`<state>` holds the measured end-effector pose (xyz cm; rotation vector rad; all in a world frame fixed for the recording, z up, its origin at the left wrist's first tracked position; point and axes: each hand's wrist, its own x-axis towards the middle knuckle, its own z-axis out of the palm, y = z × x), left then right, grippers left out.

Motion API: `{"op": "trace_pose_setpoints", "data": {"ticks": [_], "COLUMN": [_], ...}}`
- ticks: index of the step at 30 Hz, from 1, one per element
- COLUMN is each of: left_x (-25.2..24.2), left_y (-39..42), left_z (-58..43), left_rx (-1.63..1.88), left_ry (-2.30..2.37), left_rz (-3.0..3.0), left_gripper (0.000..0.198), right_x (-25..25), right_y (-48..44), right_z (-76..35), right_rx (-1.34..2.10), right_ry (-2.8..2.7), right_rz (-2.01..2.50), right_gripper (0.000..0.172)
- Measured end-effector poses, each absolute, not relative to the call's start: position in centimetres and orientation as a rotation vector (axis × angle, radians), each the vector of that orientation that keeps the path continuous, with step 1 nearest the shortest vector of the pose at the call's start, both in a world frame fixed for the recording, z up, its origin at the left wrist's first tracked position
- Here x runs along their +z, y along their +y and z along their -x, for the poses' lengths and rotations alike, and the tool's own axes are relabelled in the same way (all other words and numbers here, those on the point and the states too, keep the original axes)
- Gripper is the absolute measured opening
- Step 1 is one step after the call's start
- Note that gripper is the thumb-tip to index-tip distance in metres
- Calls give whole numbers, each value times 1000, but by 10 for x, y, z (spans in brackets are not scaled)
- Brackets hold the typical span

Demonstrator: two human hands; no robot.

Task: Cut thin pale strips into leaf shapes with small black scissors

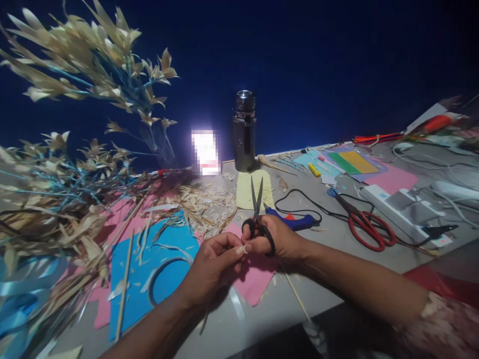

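- Fingers [231, 245] of the left hand [211, 264] pinch a small pale strip [244, 248] above pink paper [254, 279].
- Right hand [280, 242] fingers curl through the loops of black scissors [257, 207], blades slightly parted.
- Second pair, red scissors [364, 227], lies to the right.
- One blue glue gun [295, 221] and one steel flask [244, 130] are behind.

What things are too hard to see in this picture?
Head view:
- Pale scrap pinched by the left hand: too small, and fingertips cover most of it.
- Bright patch beside the flask: pixelated and glaring.
- Black scissors in the right hand: handles partly hidden by fingers.
- Dried-leaf bundle: cut off by the left edge.
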<state>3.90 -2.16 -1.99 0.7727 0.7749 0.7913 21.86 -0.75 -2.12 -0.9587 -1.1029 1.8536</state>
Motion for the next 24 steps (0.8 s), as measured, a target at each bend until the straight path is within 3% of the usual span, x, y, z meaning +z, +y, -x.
{"op": "trace_pose_setpoints", "data": {"ticks": [5, 11, 24], "left_x": [-20, -20, -16], "left_y": [-21, -18, -17], "left_z": [-37, -37, -37], "left_rx": [794, 823, 847], "left_ry": [708, 763, 720], "left_rz": [-748, -736, -669], "left_gripper": [27, 27, 29], "right_x": [-18, -21, -23], "right_y": [-2, -4, -2], "right_z": [-220, -221, -217], "right_rx": [1987, 1811, 1873], "right_ry": [-948, -1050, -971], "right_rz": [769, 866, 729], "right_gripper": [34, 37, 37]}}
